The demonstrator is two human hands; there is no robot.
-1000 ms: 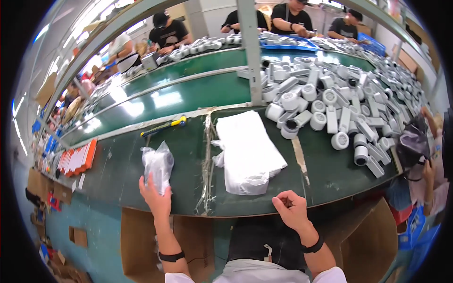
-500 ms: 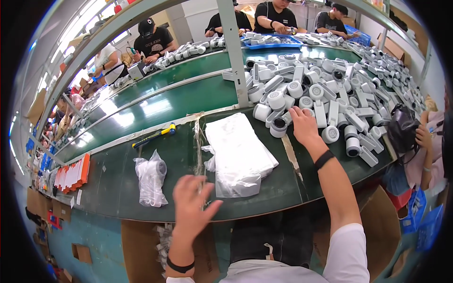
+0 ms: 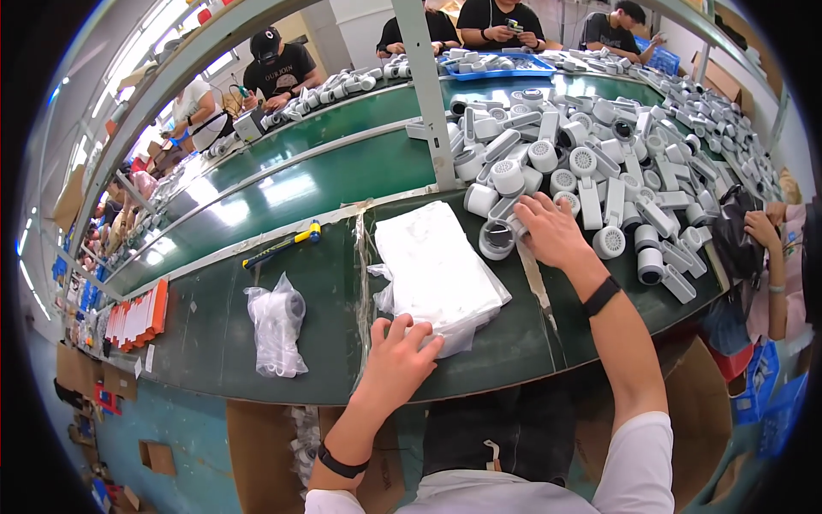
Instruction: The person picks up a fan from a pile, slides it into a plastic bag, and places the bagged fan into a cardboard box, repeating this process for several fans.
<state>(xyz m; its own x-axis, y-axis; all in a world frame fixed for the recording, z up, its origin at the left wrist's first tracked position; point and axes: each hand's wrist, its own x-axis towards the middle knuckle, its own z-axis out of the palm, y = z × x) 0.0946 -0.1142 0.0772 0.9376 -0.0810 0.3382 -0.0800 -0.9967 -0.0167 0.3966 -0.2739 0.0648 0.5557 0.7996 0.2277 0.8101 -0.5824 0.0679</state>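
Note:
My right hand [image 3: 555,230] is closed around a light-grey handheld device [image 3: 497,239] with a round dark-ringed head, at the near left edge of a big pile of similar devices [image 3: 591,167]. Part of that device is hidden under my fingers. My left hand [image 3: 399,358] rests with spread, bent fingertips on the near left corner of a stack of white plastic bags [image 3: 432,265]. To the left of the stack lies a clear bag [image 3: 276,330] with a grey device inside. Beyond it is a yellow-and-blue handled tool [image 3: 282,245].
Orange-and-white flat cartons [image 3: 139,317] stand at the left of the dark-green bench [image 3: 214,343]. A metal post [image 3: 425,103] rises at the bench's far edge. Across the green conveyor [image 3: 342,127], several people work near a blue tray [image 3: 497,67]. An open cardboard box [image 3: 265,454] is below the bench.
My left hand has moved right and forward onto the bag stack's corner. My right hand has shifted slightly left and nearer, closing on a device at the pile's edge.

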